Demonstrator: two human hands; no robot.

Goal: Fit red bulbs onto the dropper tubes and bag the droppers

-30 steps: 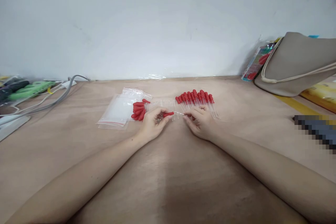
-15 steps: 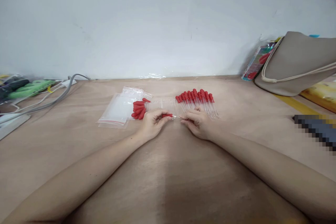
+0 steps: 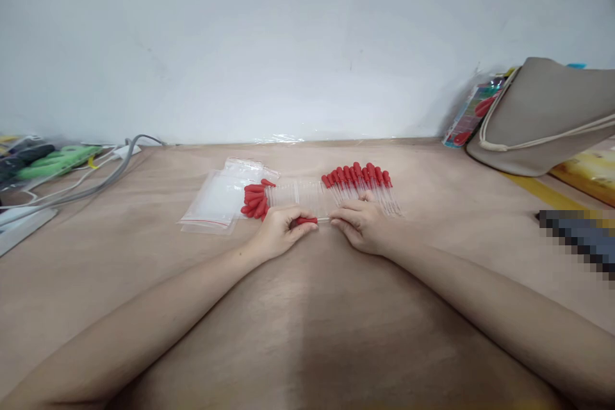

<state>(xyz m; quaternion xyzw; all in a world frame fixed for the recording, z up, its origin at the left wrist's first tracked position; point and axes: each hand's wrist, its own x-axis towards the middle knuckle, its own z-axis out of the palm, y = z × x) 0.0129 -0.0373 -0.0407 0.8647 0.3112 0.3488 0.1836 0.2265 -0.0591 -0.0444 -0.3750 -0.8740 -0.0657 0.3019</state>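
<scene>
Between thumb and fingers, my left hand [image 3: 283,230] pinches a red rubber dropper bulb [image 3: 306,221]. A clear glass tube [image 3: 324,220] runs from the bulb's mouth to my right hand [image 3: 360,224], whose closed fingers grip it and hide its far end. The bulb and tube lie in one line, touching or joined; I cannot tell how far the tube goes in. Loose red bulbs [image 3: 254,197] are heaped just beyond my left hand. A row of bare clear tubes [image 3: 295,191] lies behind both hands. Several droppers with red bulbs [image 3: 355,173] lie fanned out beyond my right hand.
Clear zip bags [image 3: 211,202] lie left of the loose bulbs. Grey and white cables [image 3: 120,163] and a green item [image 3: 60,162] are at the far left. A grey drawstring bag [image 3: 542,115] stands at the right, with a pixelated dark object [image 3: 579,240] nearer me.
Both hands have come slightly nearer to me with the bulb and tube. The bulb and tube now line up more plainly between the fingers. The things on the table have not moved.
</scene>
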